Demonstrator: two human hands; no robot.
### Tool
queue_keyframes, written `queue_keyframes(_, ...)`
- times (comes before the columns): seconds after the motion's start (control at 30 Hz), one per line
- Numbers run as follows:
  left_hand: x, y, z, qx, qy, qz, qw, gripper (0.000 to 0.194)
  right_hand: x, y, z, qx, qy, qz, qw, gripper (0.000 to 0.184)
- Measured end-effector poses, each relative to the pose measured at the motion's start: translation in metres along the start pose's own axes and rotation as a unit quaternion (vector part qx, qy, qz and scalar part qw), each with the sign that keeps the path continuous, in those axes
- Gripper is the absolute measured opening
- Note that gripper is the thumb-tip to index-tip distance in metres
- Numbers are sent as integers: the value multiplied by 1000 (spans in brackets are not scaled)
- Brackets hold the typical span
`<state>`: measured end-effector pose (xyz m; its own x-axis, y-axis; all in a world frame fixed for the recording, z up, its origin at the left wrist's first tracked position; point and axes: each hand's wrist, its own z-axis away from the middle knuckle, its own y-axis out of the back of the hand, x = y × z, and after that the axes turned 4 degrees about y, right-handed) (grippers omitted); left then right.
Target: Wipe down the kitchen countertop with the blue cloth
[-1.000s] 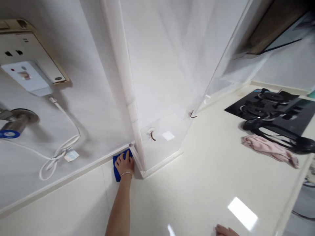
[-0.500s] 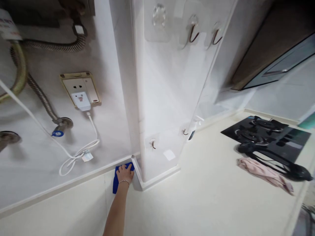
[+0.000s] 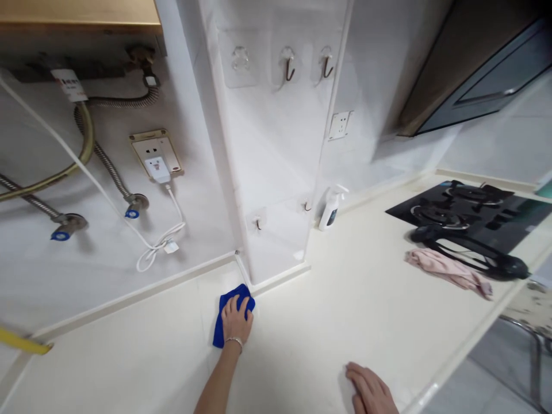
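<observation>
In the head view, the only one being given, clock directions are being taken from the blue cloth (image 3: 220,325), with twelve toward the top of the frame. The cloth is being held against the pale counter (image 3: 328,322) under the bent, spread fingers of the left hand (image 3: 237,321); how tightly it is being gripped cannot be told. Its upper edge is lying just beside the ledge (image 3: 282,277) of the white column (image 3: 276,161), between one and two o'clock; whether the two are touching is not being shown clearly.

At four o'clock, the right hand (image 3: 371,390) is being partly cut off by the lower border, its fingers loosely extended and nothing seen in its grasp. Near two o'clock, a spray bottle (image 3: 331,213) is being left standing upright; a pink cloth (image 3: 451,271) is lying toward three.

The step in hand is being judged as wiping the counter beside the column. For the next move, flat, even pressure is being called for, with the knuckles being kept clear of the ledge's corner.
</observation>
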<state>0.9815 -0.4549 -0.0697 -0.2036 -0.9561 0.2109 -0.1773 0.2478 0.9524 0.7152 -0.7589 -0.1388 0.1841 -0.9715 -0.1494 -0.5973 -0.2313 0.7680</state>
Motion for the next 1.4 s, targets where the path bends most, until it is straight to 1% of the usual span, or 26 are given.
queue_keyframes(0.1, 15, 2, 31, -22, -28, 17, 999, 49, -4, -1, 2, -6, -15, -10, 1000, 36)
queue_keyframes(0.17, 28, 2, 53, -45, -54, 48, 996, 49, -5, -2, 3, -15, -28, -20, 999, 36)
queue_keyframes(0.33, 76, -2, 109, -102, -122, 135, 978, 49, -7, -2, 4, -23, -42, -41, 998, 35)
queue_keyframes(0.47, 109, -4, 153, -139, -178, 161, 961, 52, -6, 2, 4, -27, -45, -59, 997, 35)
queue_keyframes(0.57, 119, 1, 179, -161, -228, 172, 945, 54, -4, 3, 6, -34, -50, -67, 996, 36)
queue_keyframes(0.63, 115, 5, 191, -167, -242, 184, 938, 54, -3, 3, 7, -38, -51, -71, 995, 35)
queue_keyframes(0.7, 104, 10, 199, -161, -228, 189, 941, 54, -3, 3, 8, -40, -48, -75, 995, 35)
queue_keyframes(0.8, 79, 17, 205, -137, -189, 167, 958, 55, -3, 5, 8, -44, -46, -74, 995, 34)
queue_keyframes(0.93, 37, 28, 203, -101, -131, 94, 982, 56, -4, 8, 7, -53, -51, -71, 995, 33)
queue_keyframes(1.07, -13, 42, 198, -72, -37, 26, 996, 52, -4, 9, 9, -58, -57, -70, 994, 33)
queue_keyframes(1.23, -87, 61, 196, -45, 84, -29, 995, 49, -3, 11, 8, -68, -57, -65, 994, 31)
queue_keyframes(1.33, -132, 74, 203, -19, 166, -62, 984, 50, -1, 12, 8, -69, -50, -64, 994, 32)
queue_keyframes(1.4, -158, 83, 211, -2, 214, -77, 974, 52, 1, 12, 10, -67, -47, -66, 995, 31)
